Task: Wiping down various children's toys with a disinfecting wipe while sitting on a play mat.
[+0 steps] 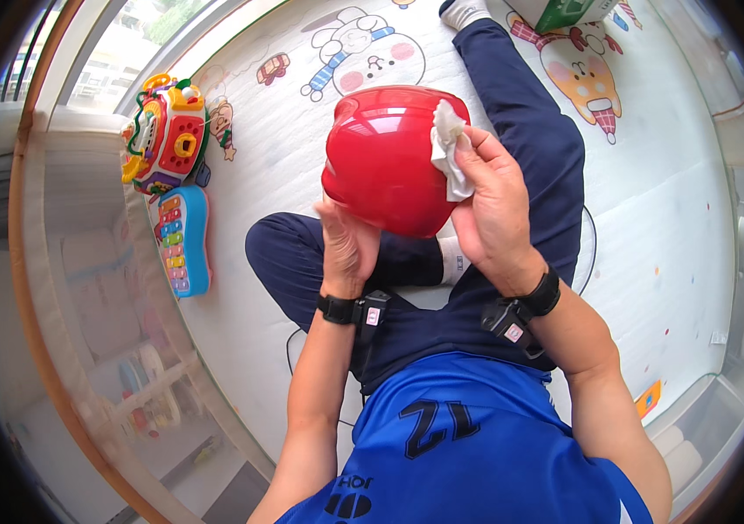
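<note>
A glossy red helmet (388, 157) is held up above my lap, its smooth outer shell facing me. My left hand (351, 242) supports it at the lower left edge, with the fingers mostly hidden beneath the shell. Pinched between the thumb and fingers of my right hand (493, 196) is a crumpled white tissue or thin cloth (448, 154). The tissue lies against the right side of the helmet. The inside of the helmet is out of sight.
I sit on a white play mat (647, 262) with printed cartoon animals. A colourful activity toy (172, 141) and a blue toy xylophone (190, 242) stand at the left, beside a mesh-sided fence (38, 275). A green-and-white box (558, 14) sits beyond my outstretched leg. Thin black cable (591, 252) runs along the mat.
</note>
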### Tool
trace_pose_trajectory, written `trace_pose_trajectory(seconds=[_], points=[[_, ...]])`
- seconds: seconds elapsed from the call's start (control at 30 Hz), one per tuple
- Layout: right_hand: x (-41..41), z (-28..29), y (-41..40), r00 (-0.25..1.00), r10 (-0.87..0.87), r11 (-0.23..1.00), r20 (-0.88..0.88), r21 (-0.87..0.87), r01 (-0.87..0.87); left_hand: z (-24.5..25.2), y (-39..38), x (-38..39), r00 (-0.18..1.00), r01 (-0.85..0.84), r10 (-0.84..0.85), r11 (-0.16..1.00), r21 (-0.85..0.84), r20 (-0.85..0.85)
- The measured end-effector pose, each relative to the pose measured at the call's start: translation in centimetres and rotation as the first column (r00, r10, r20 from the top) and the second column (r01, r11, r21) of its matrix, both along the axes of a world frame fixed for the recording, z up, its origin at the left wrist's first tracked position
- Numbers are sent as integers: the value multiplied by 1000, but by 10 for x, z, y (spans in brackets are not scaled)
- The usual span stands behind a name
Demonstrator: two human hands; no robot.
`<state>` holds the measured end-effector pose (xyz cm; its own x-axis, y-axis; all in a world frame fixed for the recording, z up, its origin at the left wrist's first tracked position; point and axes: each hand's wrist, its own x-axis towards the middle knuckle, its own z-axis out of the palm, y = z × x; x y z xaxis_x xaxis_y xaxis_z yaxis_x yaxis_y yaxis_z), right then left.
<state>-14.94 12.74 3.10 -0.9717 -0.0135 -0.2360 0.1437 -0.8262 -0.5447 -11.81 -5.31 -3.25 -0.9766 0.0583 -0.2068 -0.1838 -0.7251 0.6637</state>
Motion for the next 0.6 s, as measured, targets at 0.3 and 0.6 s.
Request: trace_pose_trajectory(seconds=[0.3,0.6], points=[[14,22,-7,962,198,980,-189,39,-194,-18,-5,-6,990,-75,19,909,410,140],[-7,-31,-1,725,668,-351,-168,788,506,-2,5,-3,983,-126,62,913,387,175]])
